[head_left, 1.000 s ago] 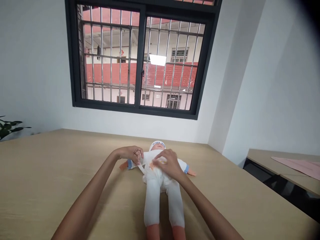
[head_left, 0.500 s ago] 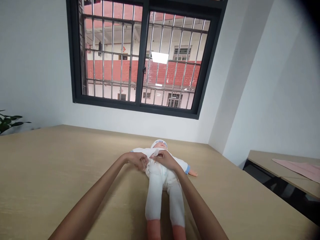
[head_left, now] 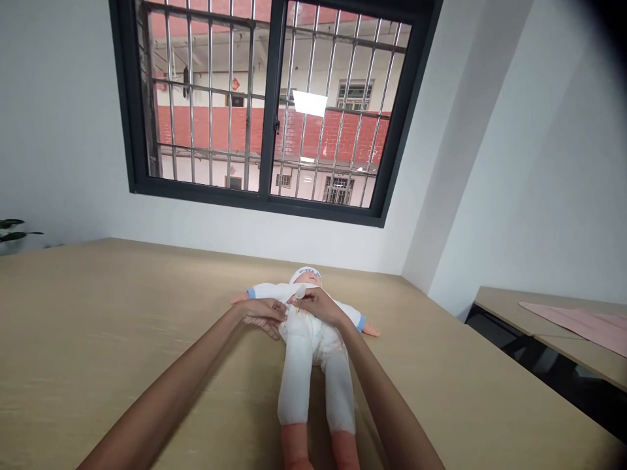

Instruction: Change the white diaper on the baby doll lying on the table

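Note:
A baby doll (head_left: pixel 295 385) lies on its back on the table, head away from me, in a white top with blue cuffs, a white printed cap and white leggings. Around its hips is a white diaper (head_left: pixel 319 341). My right hand (head_left: pixel 317 305) is closed in a pinch on the diaper's front waist edge, where a pale flap sticks up. At the doll's hip on the left side, my left hand (head_left: pixel 265 313) has its fingers closed on the diaper's side edge. The fingertips are partly hidden.
The doll rests on a wide wooden table (head_left: pixel 147 313) against the wall. A barred window (head_left: pixel 269 202) is behind it. To the right stands a second table (head_left: pixel 494 300) with a pink cloth (head_left: pixel 578 320) on it. Plant leaves (head_left: pixel 12 232) show at far left.
My view has shifted slightly, so everything sits a little further left and higher. The left hand has turned a little at the diaper's side; the right keeps its pinch at the waist.

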`<state>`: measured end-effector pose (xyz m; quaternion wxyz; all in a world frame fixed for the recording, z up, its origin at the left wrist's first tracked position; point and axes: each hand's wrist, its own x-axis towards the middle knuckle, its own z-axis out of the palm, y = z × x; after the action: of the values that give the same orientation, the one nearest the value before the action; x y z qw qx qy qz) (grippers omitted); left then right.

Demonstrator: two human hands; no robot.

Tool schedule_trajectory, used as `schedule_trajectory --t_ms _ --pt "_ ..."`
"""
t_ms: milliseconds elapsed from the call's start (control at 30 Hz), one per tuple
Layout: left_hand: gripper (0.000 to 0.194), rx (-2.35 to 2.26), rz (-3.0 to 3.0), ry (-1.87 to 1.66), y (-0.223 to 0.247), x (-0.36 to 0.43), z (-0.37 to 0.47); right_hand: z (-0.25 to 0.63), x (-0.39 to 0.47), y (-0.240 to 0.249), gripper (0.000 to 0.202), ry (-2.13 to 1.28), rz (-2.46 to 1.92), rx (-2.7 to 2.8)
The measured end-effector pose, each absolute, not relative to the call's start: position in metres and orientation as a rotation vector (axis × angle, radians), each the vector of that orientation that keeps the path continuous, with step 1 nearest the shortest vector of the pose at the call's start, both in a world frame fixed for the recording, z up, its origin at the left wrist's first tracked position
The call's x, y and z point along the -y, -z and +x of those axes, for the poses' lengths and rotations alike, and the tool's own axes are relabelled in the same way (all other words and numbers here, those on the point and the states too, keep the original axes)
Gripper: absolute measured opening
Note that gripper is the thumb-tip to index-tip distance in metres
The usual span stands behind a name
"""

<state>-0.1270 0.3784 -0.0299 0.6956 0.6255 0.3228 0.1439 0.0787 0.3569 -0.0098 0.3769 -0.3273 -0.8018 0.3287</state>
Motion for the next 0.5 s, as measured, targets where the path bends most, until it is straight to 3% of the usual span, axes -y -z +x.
schedule_trajectory --t_ms 500 --pt "0.039 -0.705 1.506 -0.333 0.039 -0.372 -0.119 0.083 -0.351 0.000 0.035 -0.882 -0.878 2.023"
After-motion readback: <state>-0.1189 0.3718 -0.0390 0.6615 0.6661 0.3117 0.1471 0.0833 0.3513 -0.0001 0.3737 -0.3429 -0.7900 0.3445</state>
